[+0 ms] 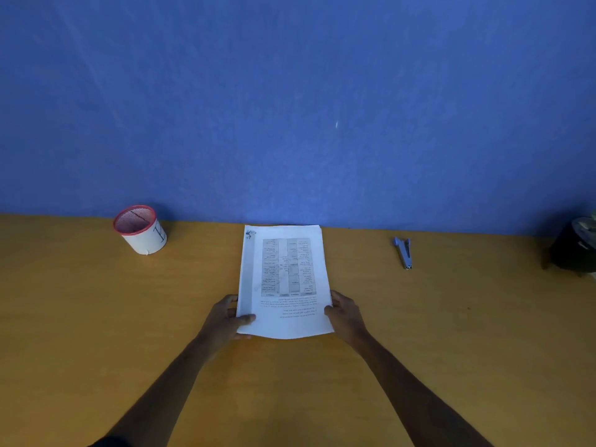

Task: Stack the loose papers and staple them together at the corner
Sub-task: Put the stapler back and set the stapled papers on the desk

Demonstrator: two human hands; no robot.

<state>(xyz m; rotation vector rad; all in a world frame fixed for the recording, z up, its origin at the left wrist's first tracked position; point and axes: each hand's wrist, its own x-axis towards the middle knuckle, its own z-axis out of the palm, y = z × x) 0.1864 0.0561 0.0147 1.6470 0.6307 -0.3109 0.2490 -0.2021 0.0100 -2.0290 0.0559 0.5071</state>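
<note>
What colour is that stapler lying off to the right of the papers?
The stapler is light blue with a metal tip, seen in the head view, the only one.

Both bare forearms reach forward, converging; the left hand (225, 317) and right hand (346, 314) face each other, thumbs on top, fingers curled in a pinch

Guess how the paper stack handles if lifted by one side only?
Likely floppy: the paper stack is thin, and its near edge already bows between the left hand and right hand. Sheets could fan or slide apart, since a strip of a lower sheet shows along the left side. Probably light; thumbs alone pinch it.
</note>
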